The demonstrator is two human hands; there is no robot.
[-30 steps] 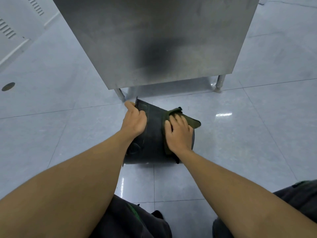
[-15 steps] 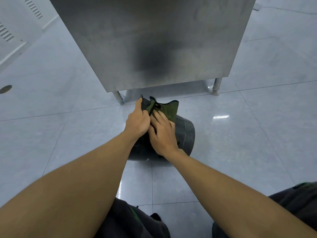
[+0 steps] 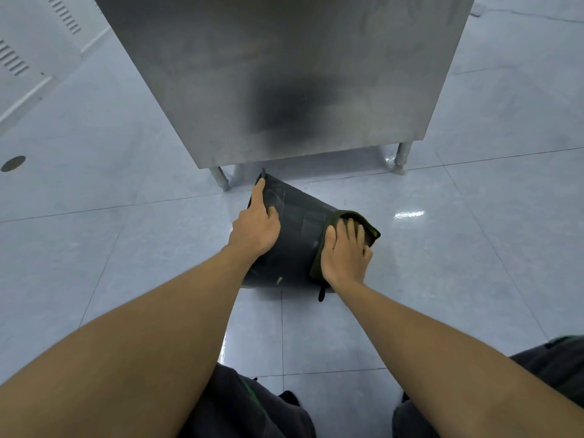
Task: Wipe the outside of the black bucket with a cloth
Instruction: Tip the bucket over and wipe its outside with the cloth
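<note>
A black bucket [image 3: 297, 235] lies on its side on the tiled floor, its rim to the left and its base to the right. My left hand [image 3: 256, 226] grips the rim end, forefinger stretched along the edge. A dark green cloth [image 3: 368, 224] is draped over the base end. My right hand [image 3: 346, 254] lies flat on the cloth, fingers spread, pressing it against the bucket's outer wall. A thin black strap hangs below the cloth near the floor.
A stainless steel cabinet [image 3: 284, 74] on short legs [image 3: 221, 180] stands just behind the bucket. Glossy grey floor tiles [image 3: 458, 248] surround it. A round floor drain [image 3: 12, 163] sits at far left. My dark-trousered knees [image 3: 252, 409] are at the bottom edge.
My right hand slid the cloth from the rim, beside my left hand, rightward to the base end. My left forefinger stretched out along the rim.
</note>
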